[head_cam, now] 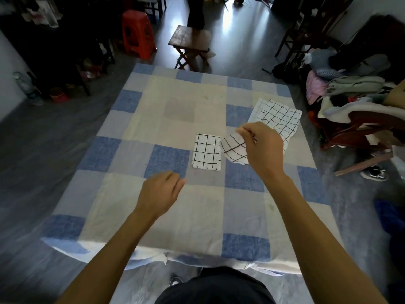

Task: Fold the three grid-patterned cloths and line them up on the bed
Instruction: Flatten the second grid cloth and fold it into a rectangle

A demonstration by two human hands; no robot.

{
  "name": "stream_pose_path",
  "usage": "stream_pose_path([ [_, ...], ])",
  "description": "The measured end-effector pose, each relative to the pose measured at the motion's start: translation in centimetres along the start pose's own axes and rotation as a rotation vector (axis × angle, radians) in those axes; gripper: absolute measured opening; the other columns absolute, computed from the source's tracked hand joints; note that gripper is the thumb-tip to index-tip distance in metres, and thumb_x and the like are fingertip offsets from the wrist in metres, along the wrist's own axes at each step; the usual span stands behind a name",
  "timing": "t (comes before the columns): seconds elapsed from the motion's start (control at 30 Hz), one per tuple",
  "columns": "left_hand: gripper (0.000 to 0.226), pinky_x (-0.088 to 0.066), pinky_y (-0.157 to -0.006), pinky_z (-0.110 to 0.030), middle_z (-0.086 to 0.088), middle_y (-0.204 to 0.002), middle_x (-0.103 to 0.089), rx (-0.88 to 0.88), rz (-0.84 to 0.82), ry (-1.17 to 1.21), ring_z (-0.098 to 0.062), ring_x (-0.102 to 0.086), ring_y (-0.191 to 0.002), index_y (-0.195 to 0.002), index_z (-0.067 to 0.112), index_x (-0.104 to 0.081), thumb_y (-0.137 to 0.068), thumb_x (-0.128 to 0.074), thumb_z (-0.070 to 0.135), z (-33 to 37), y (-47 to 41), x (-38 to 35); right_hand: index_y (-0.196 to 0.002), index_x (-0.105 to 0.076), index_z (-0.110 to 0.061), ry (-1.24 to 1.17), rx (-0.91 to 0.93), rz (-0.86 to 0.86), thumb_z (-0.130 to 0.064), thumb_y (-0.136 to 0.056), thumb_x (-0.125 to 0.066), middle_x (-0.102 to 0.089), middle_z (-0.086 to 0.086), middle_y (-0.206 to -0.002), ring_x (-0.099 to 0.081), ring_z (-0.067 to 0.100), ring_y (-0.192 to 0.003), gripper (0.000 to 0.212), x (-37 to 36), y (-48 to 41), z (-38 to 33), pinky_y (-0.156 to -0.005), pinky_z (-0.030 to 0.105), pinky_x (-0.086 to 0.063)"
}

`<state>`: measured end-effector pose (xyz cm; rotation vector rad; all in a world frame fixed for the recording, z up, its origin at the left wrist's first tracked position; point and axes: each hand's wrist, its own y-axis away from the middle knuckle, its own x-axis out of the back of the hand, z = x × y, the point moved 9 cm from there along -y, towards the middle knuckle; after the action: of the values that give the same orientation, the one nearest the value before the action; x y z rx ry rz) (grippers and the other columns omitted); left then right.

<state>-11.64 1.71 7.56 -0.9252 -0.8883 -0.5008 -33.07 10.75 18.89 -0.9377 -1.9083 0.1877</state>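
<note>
My right hand (260, 148) pinches edge of second cloth (234, 150), drooping under fingertips; folded cloth (207, 151) flat on bed (197, 216) just left of them; unfolded cloth (278, 117) beyond knuckles; my left hand (160, 191) loosely curled, holding nothing.

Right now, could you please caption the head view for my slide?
Right hand pinches the second grid cloth beside the folded cloth; the larger cloth lies farther back.

I'm watching right hand (262, 150) pinching crumpled grid cloth (234, 148) just beside folded grid cloth (206, 151) lying flat on bed (175, 216). Left hand (161, 194) hovering nearby, fingers loosely curling (holding nothing). Third grid cloth (277, 118) lying unfolded near bed's far right edge.
</note>
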Motion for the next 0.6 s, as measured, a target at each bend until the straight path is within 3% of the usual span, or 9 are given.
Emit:
stream_pose_path([
  [0.1, 0.033, -0.047, -0.051, -0.032, -0.004, -0.07, -0.061, 0.036, 0.002, 0.028, -0.023, -0.056, -0.061, -0.08, 0.011, -0.062, -0.094, -0.043, 0.034, 1.0, -1.9, 1.0, -0.082, -0.071, -0.015, -0.011, 0.078, -0.096, -0.023, -0.093, -0.059, -0.067, -0.001, -0.073, -0.057, 0.017, -0.064, 0.018, -2.4, 2.0, -1.3, -0.072, 0.026, -0.037],
  [0.27, 0.043, -0.047, -0.076, -0.03, -0.004, -0.096, -0.068, 0.039, -0.056, 0.183, -0.019, -0.06, -0.086, -0.108, 0.01, -0.063, -0.094, -0.04, 0.044, 3.1, -2.2, 1.4, -0.085, -0.073, -0.015, -0.165, 0.07, -0.218, -0.021, -0.091, -0.061, -0.069, -0.003, -0.08, -0.058, 0.009, -0.073, 0.015, -4.9, 5.0, -3.2, -0.07, 0.03, -0.048],
  [0.43, 0.022, -0.041, -0.072, -0.012, 0.007, -0.091, -0.063, 0.235, -0.039, 0.472, -0.002, -0.054, -0.079, -0.103, 0.015, -0.064, -0.095, -0.049, 0.03, 2.8, -0.1, 0.1, -0.09, -0.072, -0.022, -0.221, -0.043, -0.299, -0.029, -0.091, -0.061, -0.068, -0.008, -0.082, -0.061, 0.009, -0.076, 0.013, -6.6, 6.6, -2.5, -0.07, 0.031, -0.052],
  [0.6, 0.022, -0.042, -0.066, -0.007, 0.011, -0.083, -0.059, 0.323, -0.054, 0.511, 0.001, -0.055, -0.075, -0.097, 0.015, -0.064, -0.091, -0.05, 0.031, 2.7, -0.5, -0.8, -0.091, -0.073, -0.021, -0.311, -0.108, -0.308, -0.025, -0.09, -0.064, -0.06, -0.023, -0.079, -0.058, -0.004, -0.079, 0.01, -7.3, 6.2, -1.3, -0.071, 0.009, -0.044],
])
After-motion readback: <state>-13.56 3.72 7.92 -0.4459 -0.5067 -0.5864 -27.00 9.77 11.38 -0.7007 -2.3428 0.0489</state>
